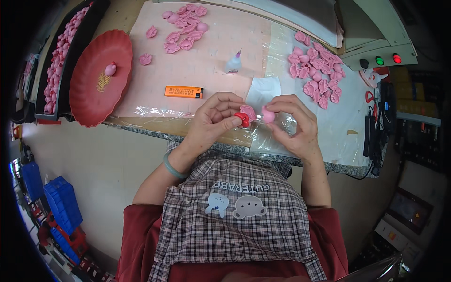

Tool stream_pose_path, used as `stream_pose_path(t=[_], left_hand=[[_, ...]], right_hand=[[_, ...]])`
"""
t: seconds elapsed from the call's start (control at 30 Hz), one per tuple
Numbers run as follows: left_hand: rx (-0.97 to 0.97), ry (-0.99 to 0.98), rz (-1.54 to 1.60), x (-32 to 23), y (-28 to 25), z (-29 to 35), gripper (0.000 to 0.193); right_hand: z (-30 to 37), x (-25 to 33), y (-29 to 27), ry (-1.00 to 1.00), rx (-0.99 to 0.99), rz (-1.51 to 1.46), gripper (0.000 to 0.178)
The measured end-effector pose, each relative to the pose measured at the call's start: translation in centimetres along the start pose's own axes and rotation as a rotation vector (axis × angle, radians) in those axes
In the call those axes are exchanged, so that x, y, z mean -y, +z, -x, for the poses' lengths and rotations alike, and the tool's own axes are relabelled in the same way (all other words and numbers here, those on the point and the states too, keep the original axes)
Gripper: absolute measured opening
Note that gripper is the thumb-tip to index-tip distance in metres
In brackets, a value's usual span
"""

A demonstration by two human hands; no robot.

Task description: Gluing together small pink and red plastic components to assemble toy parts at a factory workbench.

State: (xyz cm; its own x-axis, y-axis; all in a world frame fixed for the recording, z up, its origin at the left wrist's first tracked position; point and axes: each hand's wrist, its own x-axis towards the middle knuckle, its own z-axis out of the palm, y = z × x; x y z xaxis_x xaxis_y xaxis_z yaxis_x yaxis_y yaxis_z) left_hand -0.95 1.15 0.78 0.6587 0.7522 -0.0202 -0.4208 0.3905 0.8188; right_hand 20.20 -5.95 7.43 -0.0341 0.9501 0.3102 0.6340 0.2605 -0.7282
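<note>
In front of my apron, both hands meet over the table's near edge. Between thumb and fingers my left hand pinches a pink ruffled piece with a red bow-like part on it. My right hand holds a smooth, rounded pink piece by its fingertips, close beside the ruffled one. A small gap seems to lie between the two pieces. Just beyond my hands lies a white paper sheet. An orange lighter rests left of them, and a small needle-tipped bottle stands farther back.
A red scalloped dish at left holds one pink piece. Left of it, a black tray is full of pink and red pieces. Loose pink parts lie at back left and right. A lit machine stands back right.
</note>
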Motion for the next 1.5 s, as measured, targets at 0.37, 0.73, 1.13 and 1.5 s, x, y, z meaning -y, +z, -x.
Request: stream_pose_path(t=[0.37,0.73,1.13,1.5], left_hand=[[0.071,-0.085,-0.093,-0.5,-0.3,0.1,0.035],[0.047,-0.073,-0.110,0.0,0.1,0.4,0.034],[0.043,0.100,-0.331,0.7,0.2,0.7,0.031],[-0.016,0.040,-0.108,0.1,0.1,0.1,0.033]], right_hand=[[-0.7,0.1,2.4,-0.070,0.045,-0.095,0.037],[-0.7,0.1,1.9,-0.111,0.086,-0.048,0.032],[-0.2,-0.4,2.3,-0.098,0.106,-0.044,0.027],[-0.7,-0.2,3.7,-0.097,0.009,-0.111,0.036]])
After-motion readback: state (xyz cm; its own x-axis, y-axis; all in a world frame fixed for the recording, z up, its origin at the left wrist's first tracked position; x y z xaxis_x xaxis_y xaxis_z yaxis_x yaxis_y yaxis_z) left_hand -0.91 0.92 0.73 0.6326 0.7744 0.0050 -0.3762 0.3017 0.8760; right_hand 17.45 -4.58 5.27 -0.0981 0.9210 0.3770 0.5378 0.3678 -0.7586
